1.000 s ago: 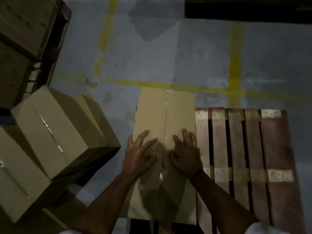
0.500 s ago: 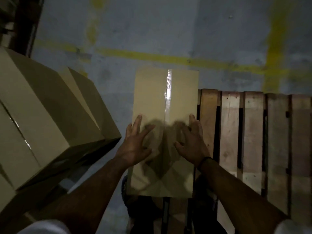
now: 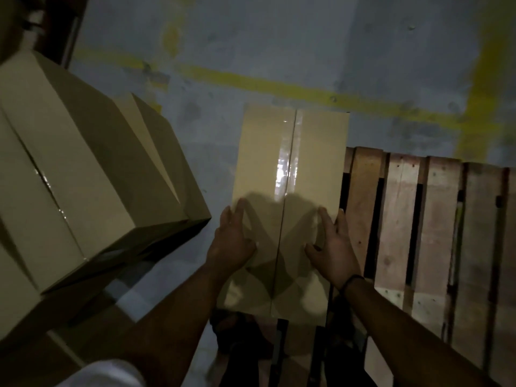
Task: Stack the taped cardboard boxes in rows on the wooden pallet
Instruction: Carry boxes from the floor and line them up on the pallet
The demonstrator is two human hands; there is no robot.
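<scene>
**Both hands flat on taped box at left end of pallet**

Taped cardboard box [image 3: 290, 174] sits long-side away from the camera, at the left end of the wooden pallet [image 3: 435, 233]. Clear tape strip runs down its centre seam, with glare on it about mid-length. Box's right edge lines up against the first bare slat; its far end sticks out past the pallet's far edge over the floor. Near end of the box is in shadow, with dark gaps under it, so what exactly supports that end is not clear.

Left hand [image 3: 231, 241] is open, fingers straight and together, palm down at the box's left edge, with the fingers [image 3: 240, 210] on the top face. Nothing is gripped. Right hand [image 3: 332, 247] mirrors it at the right edge, open and flat, fingers pointing forward, thumb spread inward on the top face. Dark band [image 3: 353, 280] on the right wrist. Both hands cast crossed shadows on the cardboard.

Pallet slats to the right are bare, with dark gaps between the boards.

Left of the box, across a strip of grey floor [image 3: 279, 51], stands a pile of other cardboard boxes [image 3: 69, 177], taped too, tilted in view, apart from the handled box. Yellow painted lines [image 3: 307, 88] cross the floor beyond the box. Scene is dim, edges blurred.
</scene>
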